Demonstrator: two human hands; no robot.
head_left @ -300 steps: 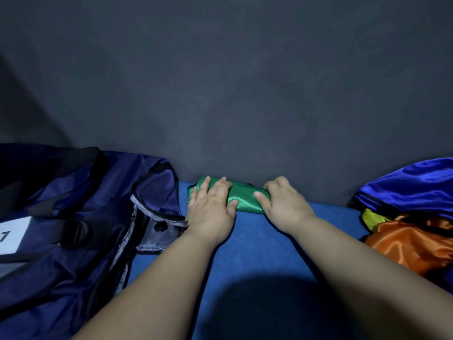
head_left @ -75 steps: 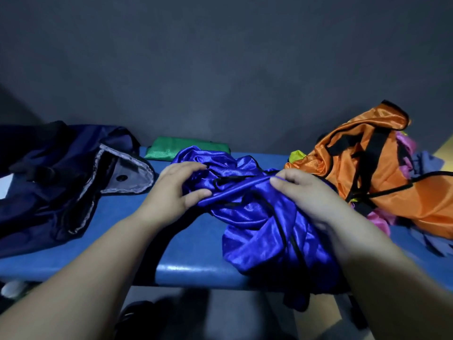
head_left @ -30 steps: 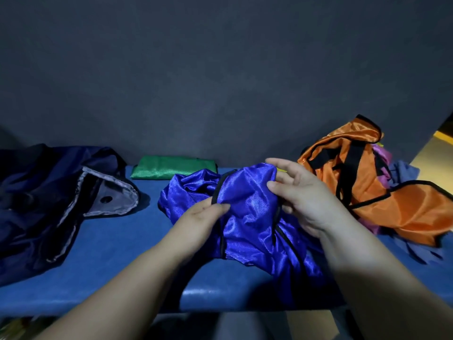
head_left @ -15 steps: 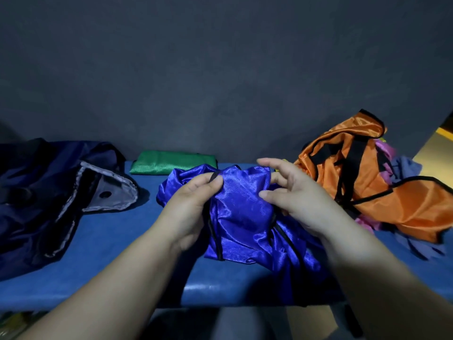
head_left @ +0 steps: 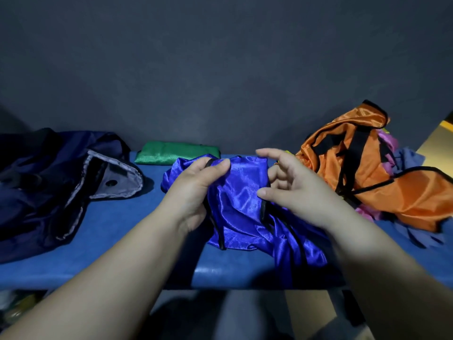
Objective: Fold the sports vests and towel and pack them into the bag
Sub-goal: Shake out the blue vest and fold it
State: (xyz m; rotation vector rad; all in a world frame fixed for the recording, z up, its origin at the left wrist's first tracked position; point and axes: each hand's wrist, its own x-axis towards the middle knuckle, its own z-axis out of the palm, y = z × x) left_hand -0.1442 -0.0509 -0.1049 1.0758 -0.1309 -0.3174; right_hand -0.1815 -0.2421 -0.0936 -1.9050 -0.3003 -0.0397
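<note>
The left hand (head_left: 196, 190) is pinching the black-trimmed edge of the blue vest (head_left: 239, 192), crumpled between both hands on the desk (head_left: 110, 231). The right hand (head_left: 301, 192) is resting released against it. Seemingly light, limp and slippery, the vest is probably handling best by its trim.

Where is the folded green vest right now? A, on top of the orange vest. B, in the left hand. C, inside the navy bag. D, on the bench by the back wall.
D: the green vest lies folded on the bench against the wall, outside the navy bag, while the left hand pinches the blue vest.
</note>
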